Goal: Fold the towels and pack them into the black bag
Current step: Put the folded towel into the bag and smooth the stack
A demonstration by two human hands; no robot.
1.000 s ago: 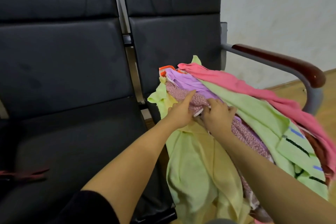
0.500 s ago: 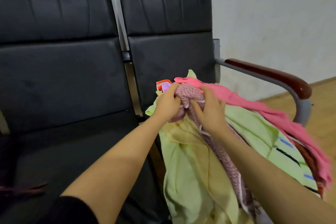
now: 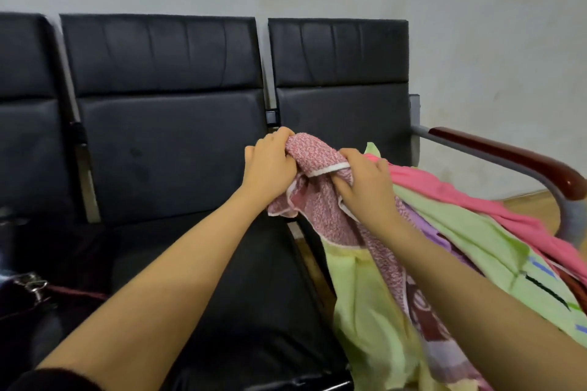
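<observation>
A pink speckled towel with a white hem is lifted above the pile of towels on the right seat. My left hand grips its upper left edge. My right hand grips the hem just to the right, fingers curled into the cloth. The towel's lower part trails down under my right forearm into the pile, which holds yellow-green, light green, purple and bright pink towels. A dark bag with a metal clasp lies at the far left, mostly out of frame.
A row of black padded seats stands against a grey wall. A wooden armrest on a grey metal bar bounds the right seat. Wooden floor shows beyond it at the right.
Both hands have gathered the pink speckled towel and raised it up and leftward off the pile. The view has tilted upward, showing more of the seat backs and wall.
</observation>
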